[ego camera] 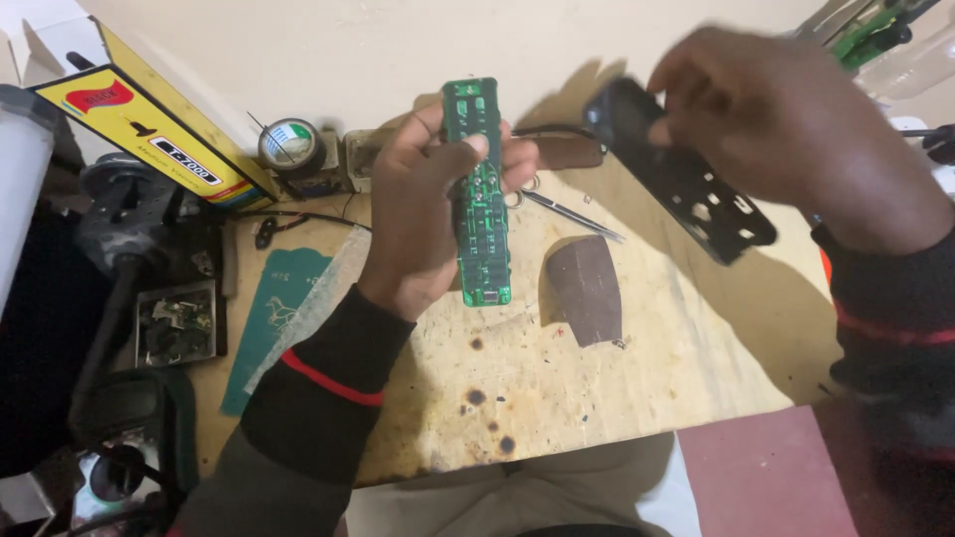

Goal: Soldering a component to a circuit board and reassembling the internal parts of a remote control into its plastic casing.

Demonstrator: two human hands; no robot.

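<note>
- Circuit board (479, 189), long, narrow and green, is being held upright above the middle of the workbench; the left hand (423, 214) is closing around its upper half, thumb pressing on the face, lower end hanging free.
- Workbench (637, 358), a pale plywood top with dark burn spots, is lying beneath both hands.
- Black cover (681, 184), a long plastic shell with cut-out holes, is being gripped at its upper end by the right hand (786, 124), tilting down to the right, well apart from the circuit board.
- Yellow box (149, 124) is lying at the far left of the bench.
- Brown wedge (585, 288), a flat dark piece, is resting on the bench just right of the board's lower end.
- Solder reel (289, 145) is sitting beside the yellow box.
- Tweezers (572, 214) are lying between the two hands.
</note>
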